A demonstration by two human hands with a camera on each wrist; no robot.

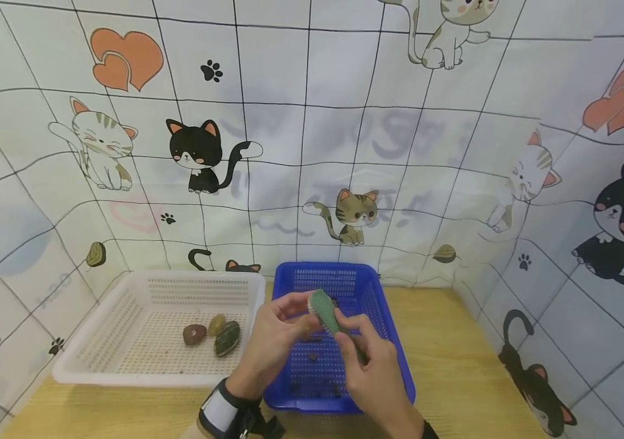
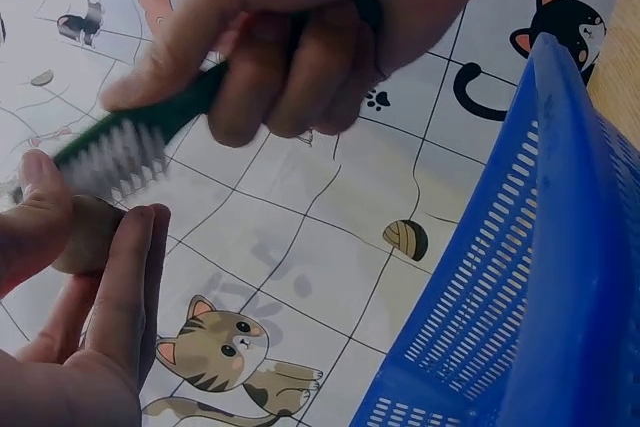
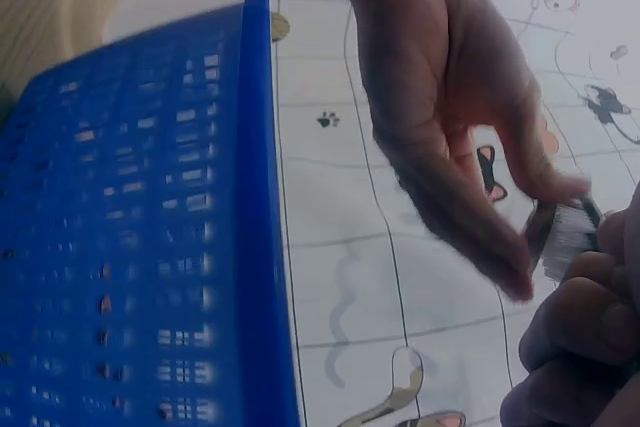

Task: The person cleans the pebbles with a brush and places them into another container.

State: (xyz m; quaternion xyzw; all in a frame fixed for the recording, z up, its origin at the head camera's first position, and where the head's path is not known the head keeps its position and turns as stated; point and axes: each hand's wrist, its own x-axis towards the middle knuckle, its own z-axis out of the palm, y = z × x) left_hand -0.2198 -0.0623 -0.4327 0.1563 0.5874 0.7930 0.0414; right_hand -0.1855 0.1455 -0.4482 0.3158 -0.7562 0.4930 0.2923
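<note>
My left hand pinches a small greyish-brown stone between thumb and fingers, over the blue basket. In the head view the stone is hidden. My right hand grips the handle of a green brush, thumb laid along its back. White bristles face the stone and meet its top edge in the left wrist view. Those bristles also show beside the left fingertips in the right wrist view. Several small dark pieces lie in the blue basket below the hands.
To the left stands a white basket holding a reddish-brown stone, a yellowish stone and a dark green striped stone. Both baskets sit on a wooden table. A cat-patterned sheet rises behind and at the sides.
</note>
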